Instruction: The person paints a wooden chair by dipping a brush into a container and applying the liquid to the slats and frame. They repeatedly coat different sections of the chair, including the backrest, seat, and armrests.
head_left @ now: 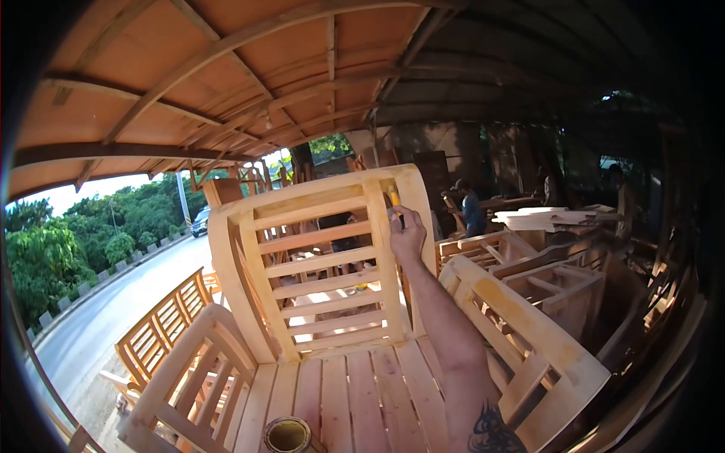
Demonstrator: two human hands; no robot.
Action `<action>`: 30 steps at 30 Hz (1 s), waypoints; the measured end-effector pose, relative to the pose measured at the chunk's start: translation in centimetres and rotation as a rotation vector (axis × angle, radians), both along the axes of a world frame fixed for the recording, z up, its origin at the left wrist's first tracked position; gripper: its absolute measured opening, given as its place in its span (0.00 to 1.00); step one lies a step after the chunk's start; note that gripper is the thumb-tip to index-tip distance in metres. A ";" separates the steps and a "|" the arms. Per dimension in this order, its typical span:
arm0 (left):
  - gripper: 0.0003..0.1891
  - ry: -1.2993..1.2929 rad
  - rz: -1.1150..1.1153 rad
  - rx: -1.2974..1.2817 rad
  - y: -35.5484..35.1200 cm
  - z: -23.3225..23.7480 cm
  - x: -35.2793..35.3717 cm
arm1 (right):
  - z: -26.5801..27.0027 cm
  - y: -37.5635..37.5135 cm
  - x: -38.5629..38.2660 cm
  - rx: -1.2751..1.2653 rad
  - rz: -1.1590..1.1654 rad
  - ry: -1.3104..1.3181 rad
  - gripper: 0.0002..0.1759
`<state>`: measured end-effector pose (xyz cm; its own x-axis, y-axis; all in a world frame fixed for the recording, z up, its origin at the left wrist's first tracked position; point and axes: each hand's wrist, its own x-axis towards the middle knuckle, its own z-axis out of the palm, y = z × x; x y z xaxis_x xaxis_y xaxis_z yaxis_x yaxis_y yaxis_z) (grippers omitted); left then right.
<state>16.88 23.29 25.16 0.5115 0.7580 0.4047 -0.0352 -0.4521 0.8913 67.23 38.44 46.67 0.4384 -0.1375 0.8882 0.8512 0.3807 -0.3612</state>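
My right hand (408,232) is raised at the upper right of a slatted wooden chair back (321,202), fingers closed around a yellow paintbrush (394,198). The brush is against or very near the frame's upper right corner, where the wood looks darker and yellowish; its bristles are hard to make out. Below the back lies the slatted seat (362,392). On it, at the bottom of the view, stands an uncovered can (289,436) with yellow-brown stains on its rim. My left hand is out of view.
Slatted armrests stand at the left (200,370) and right (529,332) of the seat. Unfinished wooden frames (555,283) crowd the right side, with a person in blue (472,211) beyond. A finished-looking slatted panel (166,325) stands at the left by the road (113,309).
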 end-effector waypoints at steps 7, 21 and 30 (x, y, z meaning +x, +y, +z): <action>0.60 -0.008 -0.001 -0.006 0.2 -0.4 -0.2 | 0.2 1.0 -0.1 0.012 0.017 -0.008 0.14; 0.60 -0.022 -0.012 -0.004 -0.1 -0.9 -0.6 | -1.9 0.5 0.9 -0.055 0.037 0.065 0.13; 0.61 -0.033 -0.018 -0.004 -0.2 -1.4 -0.9 | 3.2 -2.0 -1.8 0.062 0.073 0.021 0.13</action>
<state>15.96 23.07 23.77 0.5119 0.7502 0.4184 -0.0727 -0.4475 0.8913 65.46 36.44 49.86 0.4674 -0.1594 0.8696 0.8132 0.4635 -0.3521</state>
